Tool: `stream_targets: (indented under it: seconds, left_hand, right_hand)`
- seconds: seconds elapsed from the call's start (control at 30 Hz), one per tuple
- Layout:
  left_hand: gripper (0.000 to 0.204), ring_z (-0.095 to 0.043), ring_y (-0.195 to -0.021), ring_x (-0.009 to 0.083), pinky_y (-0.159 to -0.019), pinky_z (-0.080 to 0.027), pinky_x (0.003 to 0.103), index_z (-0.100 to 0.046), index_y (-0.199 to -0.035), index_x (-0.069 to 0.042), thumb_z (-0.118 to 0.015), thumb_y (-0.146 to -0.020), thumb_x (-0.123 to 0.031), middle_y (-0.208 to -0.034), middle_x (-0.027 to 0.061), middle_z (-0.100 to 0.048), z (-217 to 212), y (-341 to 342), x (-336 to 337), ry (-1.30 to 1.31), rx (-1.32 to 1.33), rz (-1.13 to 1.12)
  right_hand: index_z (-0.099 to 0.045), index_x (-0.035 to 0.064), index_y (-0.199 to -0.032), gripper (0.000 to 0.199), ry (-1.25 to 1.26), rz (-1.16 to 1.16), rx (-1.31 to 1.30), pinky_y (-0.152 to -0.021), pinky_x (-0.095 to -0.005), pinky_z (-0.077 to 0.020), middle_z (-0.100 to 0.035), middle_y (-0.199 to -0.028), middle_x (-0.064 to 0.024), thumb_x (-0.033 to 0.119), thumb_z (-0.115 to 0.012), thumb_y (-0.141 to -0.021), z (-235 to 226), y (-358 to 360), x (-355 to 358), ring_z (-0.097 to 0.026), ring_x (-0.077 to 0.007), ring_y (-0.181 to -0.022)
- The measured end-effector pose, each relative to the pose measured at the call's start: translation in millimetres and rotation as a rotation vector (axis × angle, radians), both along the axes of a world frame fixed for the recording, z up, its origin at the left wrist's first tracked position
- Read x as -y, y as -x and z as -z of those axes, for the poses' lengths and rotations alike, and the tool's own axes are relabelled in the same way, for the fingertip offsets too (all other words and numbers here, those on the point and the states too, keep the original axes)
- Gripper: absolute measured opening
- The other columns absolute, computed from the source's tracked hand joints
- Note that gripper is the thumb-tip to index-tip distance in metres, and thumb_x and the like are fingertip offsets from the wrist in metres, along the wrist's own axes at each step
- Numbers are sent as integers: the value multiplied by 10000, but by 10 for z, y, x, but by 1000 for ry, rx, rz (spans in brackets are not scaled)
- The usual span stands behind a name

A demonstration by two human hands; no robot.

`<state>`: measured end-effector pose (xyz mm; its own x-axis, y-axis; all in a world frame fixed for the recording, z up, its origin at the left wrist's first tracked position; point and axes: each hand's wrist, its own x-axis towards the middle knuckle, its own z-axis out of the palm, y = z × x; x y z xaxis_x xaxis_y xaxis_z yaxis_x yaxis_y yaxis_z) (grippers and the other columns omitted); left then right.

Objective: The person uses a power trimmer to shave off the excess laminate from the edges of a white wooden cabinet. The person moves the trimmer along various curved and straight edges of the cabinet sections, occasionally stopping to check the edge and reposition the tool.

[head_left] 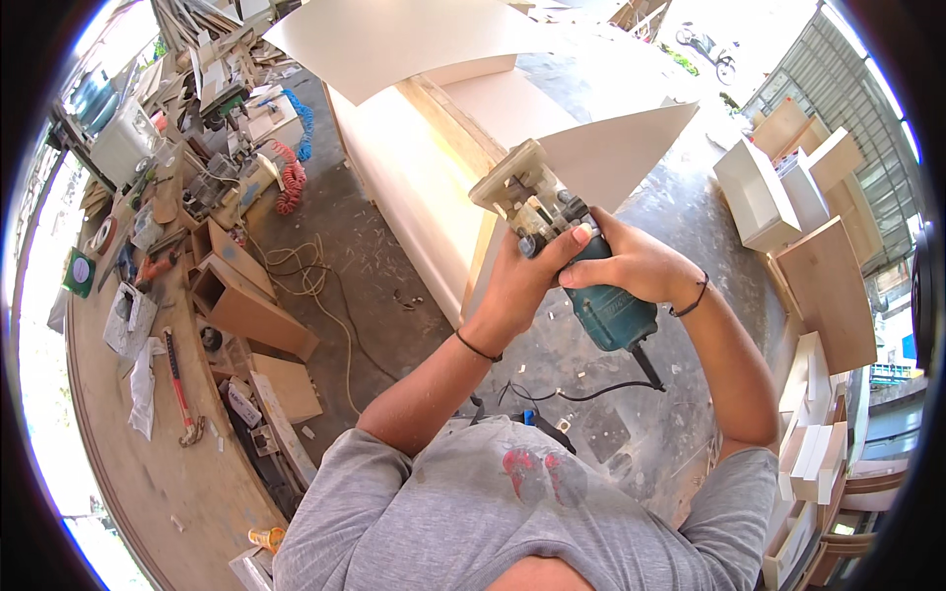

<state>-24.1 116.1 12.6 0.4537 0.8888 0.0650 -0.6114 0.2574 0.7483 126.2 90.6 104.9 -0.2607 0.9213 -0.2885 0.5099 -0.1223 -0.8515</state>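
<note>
A teal trim router (613, 317) is held up in front of my chest, tilted so that its pale, dusty base points up and to the left. My left hand (522, 281) is wrapped round the upper part of its body, near the base. My right hand (645, 258) grips the same body from the other side, its thumb lying across the teal housing. A black power cord (647, 366) leaves the lower end and trails to the floor. Beyond the router lies a long workpiece with a wooden edge strip (448, 118) and pale, curling sheets (404, 39).
At left, a long wooden workbench (128, 433) carries a red-handled hammer (177, 384) and other tools. Brown boxes (251, 305) stand beside it, with yellow cord (320, 271) on the floor. White drawers (754, 197) and panels (828, 291) are stacked at right.
</note>
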Motion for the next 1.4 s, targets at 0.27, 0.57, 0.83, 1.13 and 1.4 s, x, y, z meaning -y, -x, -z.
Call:
stream_targets:
  seconds: [0.27, 0.57, 0.83, 1.13, 1.4]
  left_hand:
    - [512, -644, -958, 151, -745, -584, 291, -526, -1245, -24, -764, -862, -268, -1091, 74, -620, -29, -29, -25, 27, -24, 19]
    - [533, -645, -981, 159, -771, -586, 300, -509, -1260, -16, -763, -868, -271, -1115, 85, -614, -51, -55, -41, 16, -19, 11]
    - [519, -640, -980, 144, -783, -580, 292, -509, -1276, -53, -739, -886, -309, -1127, 62, -611, -10, -75, -56, 23, -58, 42]
    - [446, -640, -933, 130, -733, -569, 272, -547, -1220, -27, -742, -888, -252, -1074, 60, -625, 58, -44, -50, 55, 12, 28]
    - [431, -633, -910, 115, -722, -560, 260, -544, -1225, -42, -731, -900, -254, -1062, 47, -622, 31, 14, -2, 81, -1, 23]
  right_hand:
    - [-354, -11, -1453, 809, 2, -24, 59, -868, -291, -511, -614, -1159, -115, 212, -766, -792, -2, -72, -54, -622, -152, -988]
    - [-415, -21, -1391, 769, -25, 15, 21, -822, -304, -524, -642, -1098, -149, 251, -779, -770, 3, -73, -51, -648, -194, -953]
    - [-401, -33, -1398, 784, -52, 14, 37, -831, -312, -527, -636, -1114, -157, 254, -775, -771, 33, -116, -52, -652, -204, -950]
    - [-419, -36, -1387, 852, -108, -17, 105, -847, -320, -523, -647, -1102, -194, 382, -777, -736, 124, -112, -81, -655, -249, -972]
    - [-425, -104, -1346, 926, -117, -38, 243, -851, -332, -524, -647, -1100, -245, 476, -764, -709, 98, -63, -76, -659, -307, -981]
